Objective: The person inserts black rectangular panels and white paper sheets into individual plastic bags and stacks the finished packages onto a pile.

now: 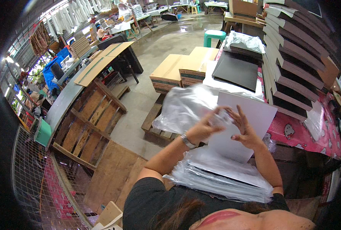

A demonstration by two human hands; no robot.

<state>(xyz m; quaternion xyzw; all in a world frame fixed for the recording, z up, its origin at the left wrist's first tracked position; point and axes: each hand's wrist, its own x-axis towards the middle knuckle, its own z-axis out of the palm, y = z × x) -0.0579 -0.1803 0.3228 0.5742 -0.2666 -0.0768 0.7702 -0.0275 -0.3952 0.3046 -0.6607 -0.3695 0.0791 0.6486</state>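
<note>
My left hand, with a watch on its wrist, is closed on a crumpled bit of a clear plastic bag; its fingertips are partly blurred. The bag spreads out to the left of that hand. Just to the right, my right hand has its fingers stretched and spread in front of a white flat board. The board leans at a tilt behind both hands, its lower part near my body. Close to my chest lies a stack of flat plastic-wrapped sheets.
Stacked dark boards rise at the right beside a pink patterned cloth. A black flat panel lies ahead. Cardboard boxes, a teal stool and a wooden pallet stand around. Wire mesh borders the left.
</note>
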